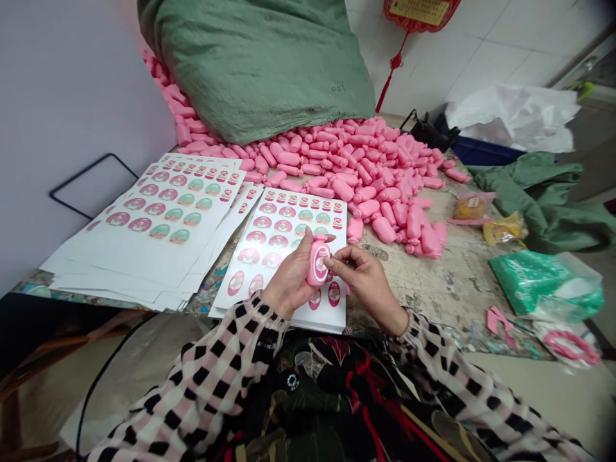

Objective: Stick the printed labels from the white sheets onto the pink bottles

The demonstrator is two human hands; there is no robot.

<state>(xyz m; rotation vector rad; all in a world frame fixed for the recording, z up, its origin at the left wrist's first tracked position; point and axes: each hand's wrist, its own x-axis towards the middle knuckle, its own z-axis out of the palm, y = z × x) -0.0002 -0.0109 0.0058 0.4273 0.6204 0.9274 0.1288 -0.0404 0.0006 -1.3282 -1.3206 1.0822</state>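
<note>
Worn table (409, 282), heaped with pink bottles (342, 187). Above a sticker sheet (267, 250), the left hand (294, 276) wraps one bottle (315, 274); the right hand's (368, 279) fingertips touch its label (321, 260); whether they pinch it, I cannot tell.

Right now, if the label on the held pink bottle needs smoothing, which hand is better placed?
Right, I'd judge: the right hand has its fingertips at the label, while the left hand is holding the pink bottle and would likely serve better steadying it.
</note>
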